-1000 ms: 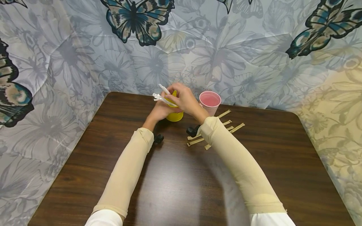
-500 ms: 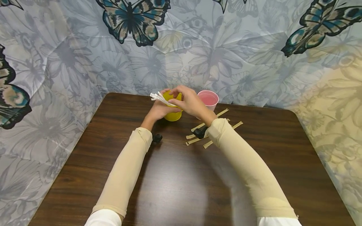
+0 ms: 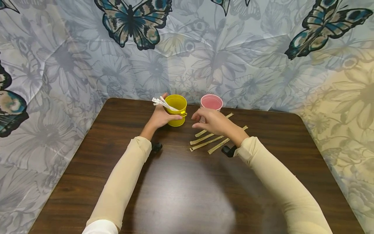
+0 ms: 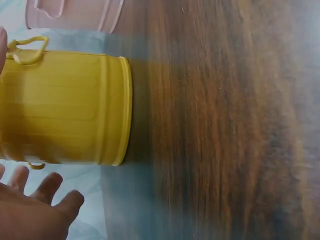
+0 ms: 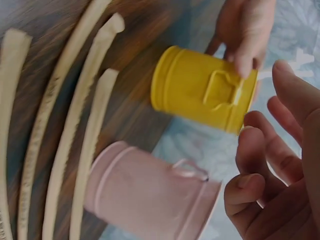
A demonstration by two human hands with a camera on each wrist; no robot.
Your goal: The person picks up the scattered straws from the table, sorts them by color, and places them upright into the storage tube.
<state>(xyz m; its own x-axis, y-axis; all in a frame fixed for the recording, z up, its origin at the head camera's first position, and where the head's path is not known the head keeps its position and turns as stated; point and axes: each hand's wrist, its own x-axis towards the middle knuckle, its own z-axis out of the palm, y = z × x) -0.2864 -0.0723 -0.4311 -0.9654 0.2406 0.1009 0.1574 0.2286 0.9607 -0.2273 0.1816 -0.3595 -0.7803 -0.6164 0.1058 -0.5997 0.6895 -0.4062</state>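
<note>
A small yellow bucket (image 3: 176,110) stands on the table, several thin white sticks (image 3: 165,103) leaning out over its left rim. My left hand (image 3: 160,115) holds the bucket from the left, thumb across its near side by the rim. In the left wrist view, the lower fingers (image 4: 70,202) are spread apart from the bucket wall. Nothing is in my right hand (image 3: 214,121), whose fingers are loosely bent over the table, in front of a pink bucket (image 3: 211,102). Several narrow tan paper-wrapped sticks (image 5: 85,100) with small print lie side by side below that hand.
The dark wooden table (image 3: 181,182) backs onto a grey cloth (image 3: 233,74) printed with flowers and butterflies. The two buckets stand side by side near the far edge. A black wrist camera (image 3: 229,151) sits under my right wrist.
My right hand has let go of a white stick at the yellow bucket and moved right, over the tan sticks. My left hand stays at the bucket.
</note>
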